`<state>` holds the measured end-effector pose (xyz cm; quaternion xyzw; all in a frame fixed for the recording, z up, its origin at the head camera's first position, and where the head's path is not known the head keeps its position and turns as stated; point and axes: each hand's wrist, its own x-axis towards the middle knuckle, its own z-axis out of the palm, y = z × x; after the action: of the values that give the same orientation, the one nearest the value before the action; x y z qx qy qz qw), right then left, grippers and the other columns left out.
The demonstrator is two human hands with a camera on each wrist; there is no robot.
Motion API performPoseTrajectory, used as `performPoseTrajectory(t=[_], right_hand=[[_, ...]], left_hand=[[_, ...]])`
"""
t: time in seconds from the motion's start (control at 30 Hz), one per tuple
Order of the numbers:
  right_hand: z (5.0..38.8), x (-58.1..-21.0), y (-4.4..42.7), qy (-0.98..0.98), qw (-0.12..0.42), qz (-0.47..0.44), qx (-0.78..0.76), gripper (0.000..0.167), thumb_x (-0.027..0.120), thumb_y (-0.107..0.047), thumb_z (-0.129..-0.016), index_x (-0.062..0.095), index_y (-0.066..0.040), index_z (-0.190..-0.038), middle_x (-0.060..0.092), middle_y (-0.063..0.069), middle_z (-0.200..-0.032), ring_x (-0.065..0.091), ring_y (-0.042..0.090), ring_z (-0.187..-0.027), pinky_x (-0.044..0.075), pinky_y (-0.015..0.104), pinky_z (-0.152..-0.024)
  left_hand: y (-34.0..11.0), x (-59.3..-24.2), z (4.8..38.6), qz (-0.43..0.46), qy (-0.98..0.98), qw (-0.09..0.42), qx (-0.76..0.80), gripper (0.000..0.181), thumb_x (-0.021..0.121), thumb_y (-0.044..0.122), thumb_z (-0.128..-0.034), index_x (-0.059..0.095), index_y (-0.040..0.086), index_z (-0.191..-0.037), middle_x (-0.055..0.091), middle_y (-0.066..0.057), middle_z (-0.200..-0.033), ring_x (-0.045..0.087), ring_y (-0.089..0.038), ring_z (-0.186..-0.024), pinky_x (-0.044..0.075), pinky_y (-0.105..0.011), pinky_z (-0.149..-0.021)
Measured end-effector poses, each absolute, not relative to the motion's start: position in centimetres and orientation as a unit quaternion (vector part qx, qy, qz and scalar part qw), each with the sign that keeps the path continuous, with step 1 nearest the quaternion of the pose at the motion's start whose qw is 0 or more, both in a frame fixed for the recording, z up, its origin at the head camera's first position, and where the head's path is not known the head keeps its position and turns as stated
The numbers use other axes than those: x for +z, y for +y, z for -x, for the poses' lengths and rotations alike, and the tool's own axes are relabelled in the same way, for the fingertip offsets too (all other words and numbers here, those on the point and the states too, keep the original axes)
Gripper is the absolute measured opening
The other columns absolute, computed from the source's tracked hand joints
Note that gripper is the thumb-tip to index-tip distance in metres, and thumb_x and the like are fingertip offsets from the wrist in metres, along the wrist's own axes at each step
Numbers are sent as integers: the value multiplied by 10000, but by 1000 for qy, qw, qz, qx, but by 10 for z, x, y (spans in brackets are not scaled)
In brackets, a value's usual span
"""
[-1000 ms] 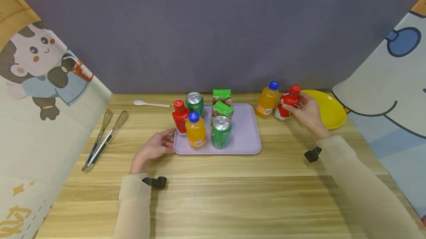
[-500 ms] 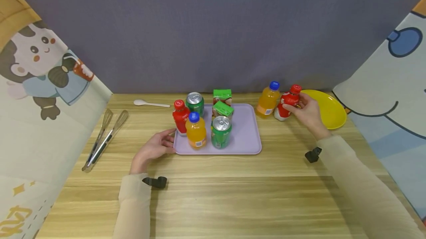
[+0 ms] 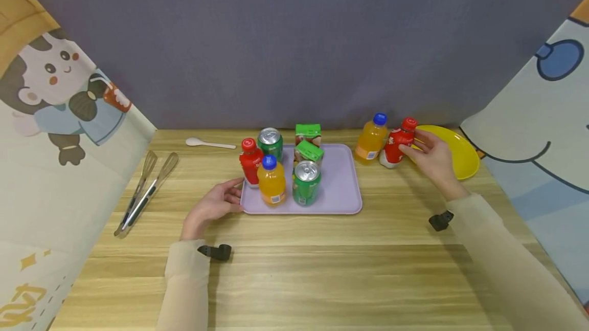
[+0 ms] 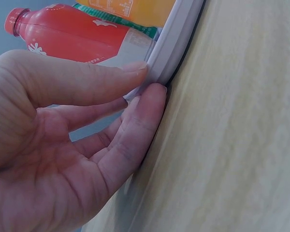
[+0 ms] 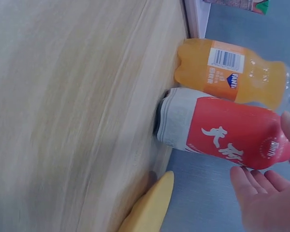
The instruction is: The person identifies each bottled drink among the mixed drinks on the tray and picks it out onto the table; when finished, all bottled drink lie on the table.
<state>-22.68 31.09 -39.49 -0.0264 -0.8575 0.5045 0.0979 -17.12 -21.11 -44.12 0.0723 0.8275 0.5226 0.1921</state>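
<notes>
Lilac tray (image 3: 339, 182), wood-grain table (image 3: 313, 274) (pale), grey backdrop (image 3: 294, 49) behind

On the lilac tray (image 3: 339, 182), an orange bottle (image 3: 272, 186) hides part of a red bottle (image 3: 250, 163) from me; at its far side, the front carton (image 3: 309, 152) partly covers the rear carton (image 3: 308, 130). Right of the tray, the right hand (image 3: 435, 161) blocks some of the yellow plate (image 3: 466, 154).

Cream sleeves (image 3: 186, 285) (plain), black wrist cameras (image 3: 220, 252).
</notes>
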Motion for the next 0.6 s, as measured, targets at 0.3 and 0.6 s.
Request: performPoseTrajectory(t=[0.3,0.6], right_hand=[[210,-385,312,-871,116,36,475,660,707,-321,-861,463,20,-1371,513,182,-1339,526,328,-1177,447,128,-815],[196,-379,302,-853,149,10,500,573,739,-197,-841,519,27,-1320,564,192,-1271,575,274,-1121,460,130,-800]], left_hand=[[-211,-441,171,-73,828,191,522,784,699,-114,-771,325,-30,-1455,553,-201,-1090,572,-274,-875,523,-301,-752],[-210,-441,171,-71,831,190,518,775,693,-118,-773,331,-29,-1453,544,-192,-1087,568,-273,-880,522,-306,-764]])
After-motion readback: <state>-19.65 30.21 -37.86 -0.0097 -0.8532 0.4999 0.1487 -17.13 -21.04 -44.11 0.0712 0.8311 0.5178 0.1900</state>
